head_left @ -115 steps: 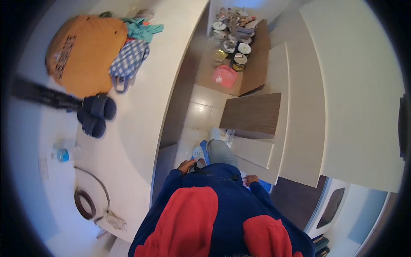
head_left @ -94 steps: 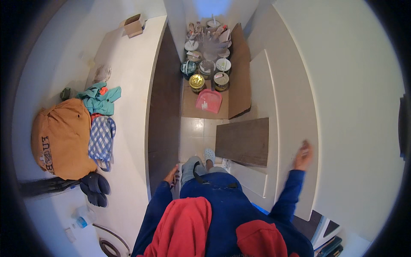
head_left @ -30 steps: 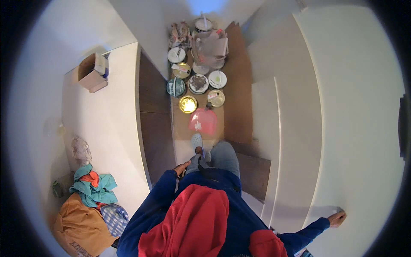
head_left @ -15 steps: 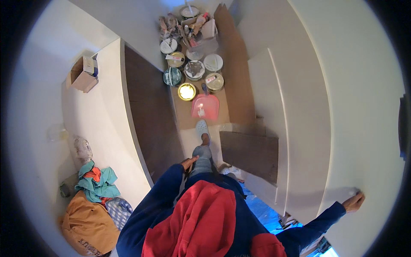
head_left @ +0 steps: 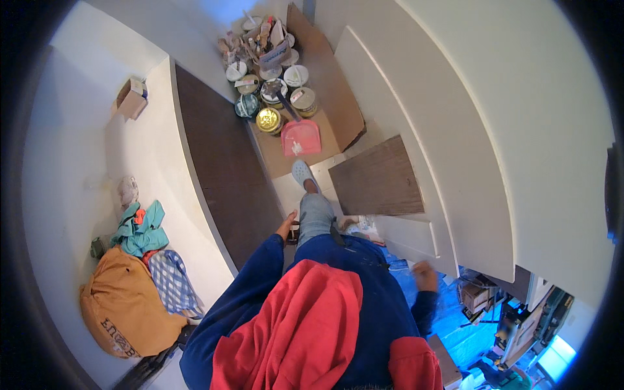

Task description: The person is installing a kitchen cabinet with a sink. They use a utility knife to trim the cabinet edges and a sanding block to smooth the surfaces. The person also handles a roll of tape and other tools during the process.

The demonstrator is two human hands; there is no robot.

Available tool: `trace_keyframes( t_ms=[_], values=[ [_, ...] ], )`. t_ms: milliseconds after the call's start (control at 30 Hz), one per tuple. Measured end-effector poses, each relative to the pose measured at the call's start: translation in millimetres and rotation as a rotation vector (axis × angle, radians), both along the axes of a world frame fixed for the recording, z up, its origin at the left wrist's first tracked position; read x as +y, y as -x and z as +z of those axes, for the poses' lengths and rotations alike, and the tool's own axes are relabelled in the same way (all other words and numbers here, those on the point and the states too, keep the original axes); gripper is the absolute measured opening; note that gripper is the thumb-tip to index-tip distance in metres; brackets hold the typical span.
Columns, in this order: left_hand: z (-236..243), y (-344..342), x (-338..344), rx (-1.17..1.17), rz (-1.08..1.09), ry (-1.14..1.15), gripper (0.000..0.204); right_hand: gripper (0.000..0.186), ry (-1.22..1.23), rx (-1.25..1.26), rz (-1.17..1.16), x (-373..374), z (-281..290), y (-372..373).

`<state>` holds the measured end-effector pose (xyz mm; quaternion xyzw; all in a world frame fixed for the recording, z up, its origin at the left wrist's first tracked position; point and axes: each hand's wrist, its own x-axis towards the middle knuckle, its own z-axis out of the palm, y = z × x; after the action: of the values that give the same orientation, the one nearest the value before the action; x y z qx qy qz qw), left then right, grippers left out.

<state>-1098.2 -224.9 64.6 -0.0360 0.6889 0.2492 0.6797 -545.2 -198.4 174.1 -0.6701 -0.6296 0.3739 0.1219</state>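
Observation:
My left hand (head_left: 286, 225) hangs beside my leg in grey-blue trousers (head_left: 316, 218), its fingers loosely stretched and nothing seen in them. My right hand (head_left: 426, 277) is away from the wall, over the blue-lit floor; motion smears its fingers. Ahead of my pale clog (head_left: 302, 172), a pink dustpan (head_left: 301, 138) with a dark handle and white bits in it lies on cardboard (head_left: 279, 162). Behind it stand several paint tins, among them a gold-lidded tin (head_left: 269, 120).
A dark wooden panel (head_left: 377, 177) lies right of my foot. Pale boards (head_left: 448, 149) line the right side. On the left ledge (head_left: 153, 169) are a small carton (head_left: 132, 97), teal cloth (head_left: 140, 231) and an orange bag (head_left: 127, 302). Shelves with clutter (head_left: 478, 296) stand lower right.
My right hand has left the wall and swung in toward my body. My left hand has come off my thigh to its side. The view has turned, showing more of the room at right.

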Motion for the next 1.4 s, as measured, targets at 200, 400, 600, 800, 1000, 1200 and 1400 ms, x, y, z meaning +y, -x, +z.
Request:
trace_keyframes(
  t_ms=[200,400,600,800,1000,1200,1400],
  values=[
    [-12.2,-6.9,-22.8,-0.127,0.219,-0.038,0.109,0.026,0.757,-0.148,-0.065,-192.5,-133.6,-25.6],
    [-26.6,-0.5,6.5,-0.199,0.117,0.106,0.093,0.031,0.667,-0.326,0.287,-270.3,-148.6,20.0],
    [-34.2,20.2,34.5,0.022,-0.381,0.057,0.11,0.024,0.59,0.182,-0.889,-225.3,-134.5,62.0],
    [-82.2,11.1,65.5,0.046,-0.687,0.152,0.129,0.028,0.356,0.295,-1.196,-218.9,-99.4,72.4],
    [-94.1,-12.7,91.0,-0.001,-0.861,0.081,0.134,0.026,0.478,0.211,-1.268,-281.8,-101.3,76.6],
    [-89.5,-44.7,93.5,-0.02,-0.993,0.048,0.133,0.022,0.472,0.504,-1.728,-319.6,-96.7,92.8],
    [-64.9,-100.9,93.1,0.03,-1.225,0.015,0.128,0.037,0.413,0.561,-1.97,-364.3,-87.2,93.3]
  ],
)
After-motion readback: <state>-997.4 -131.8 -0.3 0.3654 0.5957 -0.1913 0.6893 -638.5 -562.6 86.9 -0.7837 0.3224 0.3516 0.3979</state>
